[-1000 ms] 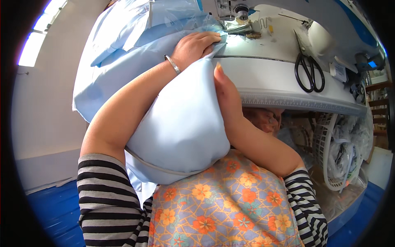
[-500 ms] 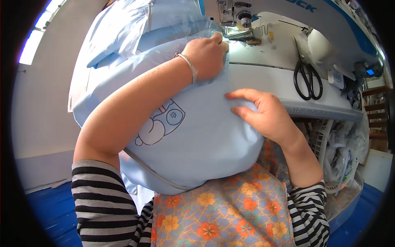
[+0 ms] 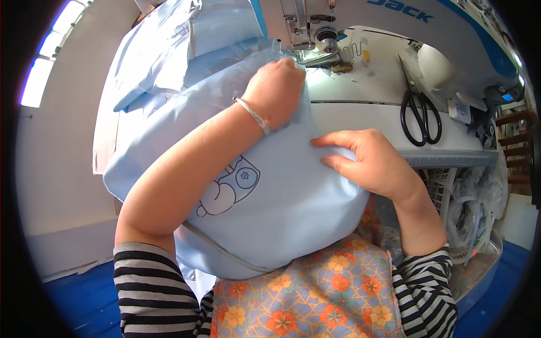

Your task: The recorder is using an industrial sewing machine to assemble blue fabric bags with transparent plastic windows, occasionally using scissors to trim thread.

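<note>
A large light blue cloth piece (image 3: 298,208) with a printed cartoon figure and a grey trim line spreads across my lap and up to the sewing machine (image 3: 389,34). My left hand (image 3: 275,93) is closed on the cloth's right edge, just in front of the presser foot (image 3: 304,46); its fingertips are partly hidden. Lower down, near the table's front edge, my right hand (image 3: 377,163) rests against the same cloth. Its thumb and forefinger are spread apart, with the fingertips touching the surface. The other right fingers are mostly hidden.
Black-handled scissors (image 3: 420,112) lie on the white machine table (image 3: 360,121), right of the cloth. More light blue cloth and clear plastic (image 3: 163,50) are heaped at the far left. Below the table at right stands a white plastic basket (image 3: 438,188) beside clear plastic bags (image 3: 470,197).
The view has shifted, so the machine and table sit slightly lower. My left hand remains on the cloth edge near the presser foot, and my right hand keeps its spread pose.
</note>
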Tool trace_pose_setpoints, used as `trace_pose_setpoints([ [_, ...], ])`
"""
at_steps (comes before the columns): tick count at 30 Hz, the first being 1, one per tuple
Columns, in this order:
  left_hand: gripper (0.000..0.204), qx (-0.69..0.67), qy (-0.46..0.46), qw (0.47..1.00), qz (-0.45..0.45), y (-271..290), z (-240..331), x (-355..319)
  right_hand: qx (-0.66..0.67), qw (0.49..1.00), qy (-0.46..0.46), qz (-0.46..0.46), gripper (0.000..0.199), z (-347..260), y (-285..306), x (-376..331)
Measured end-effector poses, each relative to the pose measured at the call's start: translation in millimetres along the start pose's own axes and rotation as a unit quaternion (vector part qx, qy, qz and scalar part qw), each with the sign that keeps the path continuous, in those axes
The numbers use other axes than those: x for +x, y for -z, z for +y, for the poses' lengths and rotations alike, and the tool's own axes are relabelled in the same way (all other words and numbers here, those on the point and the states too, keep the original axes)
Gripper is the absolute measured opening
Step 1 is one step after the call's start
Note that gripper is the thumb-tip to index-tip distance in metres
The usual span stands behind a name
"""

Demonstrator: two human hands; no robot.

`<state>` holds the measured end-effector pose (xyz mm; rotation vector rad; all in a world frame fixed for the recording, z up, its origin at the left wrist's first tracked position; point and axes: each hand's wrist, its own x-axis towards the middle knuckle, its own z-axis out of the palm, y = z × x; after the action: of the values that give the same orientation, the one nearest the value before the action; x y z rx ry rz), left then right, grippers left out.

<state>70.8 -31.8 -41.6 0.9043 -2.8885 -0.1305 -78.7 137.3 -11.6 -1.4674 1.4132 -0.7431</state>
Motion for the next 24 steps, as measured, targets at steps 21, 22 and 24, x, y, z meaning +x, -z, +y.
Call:
trace_pose_setpoints([
  [21, 0.012, 0.073, -0.046, 0.996, 0.000, 15, 4, 0, -0.125, 0.991, 0.035, 0.025, 0.032, 19, 26, 30],
  [22, 0.011, 0.081, -0.059, 0.995, 0.013, 15, 3, 0, -0.123, 0.992, 0.036, 0.023, 0.032, 18, 27, 33],
  [24, 0.010, 0.089, -0.071, 0.993, 0.026, 15, 0, 2, -0.146, 0.989, 0.029, 0.016, 0.033, 16, 28, 38],
])
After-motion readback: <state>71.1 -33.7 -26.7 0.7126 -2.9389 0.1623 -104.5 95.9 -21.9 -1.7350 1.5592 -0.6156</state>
